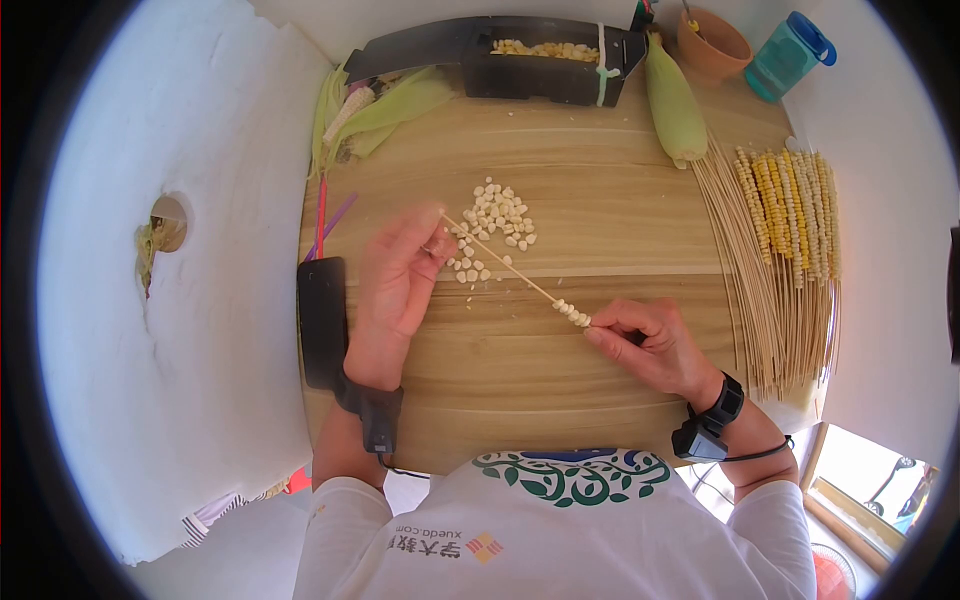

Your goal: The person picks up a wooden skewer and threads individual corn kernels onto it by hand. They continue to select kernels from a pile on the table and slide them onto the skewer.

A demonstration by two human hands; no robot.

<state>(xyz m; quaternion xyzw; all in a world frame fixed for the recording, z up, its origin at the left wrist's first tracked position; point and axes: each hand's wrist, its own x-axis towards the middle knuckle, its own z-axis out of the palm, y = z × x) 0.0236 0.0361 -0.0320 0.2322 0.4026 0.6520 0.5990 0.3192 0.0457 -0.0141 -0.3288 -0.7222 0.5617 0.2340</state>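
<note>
A thin wooden skewer (515, 270) slants across the middle of the table. My right hand (655, 345) pinches its lower right end between thumb and fingers, beside a short row of pale corn kernels (572, 313) threaded on it. The fingertips of my left hand (402, 265) are pressed together at the skewer's upper left tip. Anything between them is hidden. A loose pile of pale corn kernels (497, 212) lies on the wood just right of my left hand and partly beneath the skewer.
Bare skewers (745, 270) and corn-strung skewers (795, 205) lie at right. An ear of corn (672, 105), a clay pot (713, 45) and a teal cup (785, 62) stand behind. A black holder of kernels (545, 75) sits at the back; husks (385, 115) and a black case (322, 325) are left.
</note>
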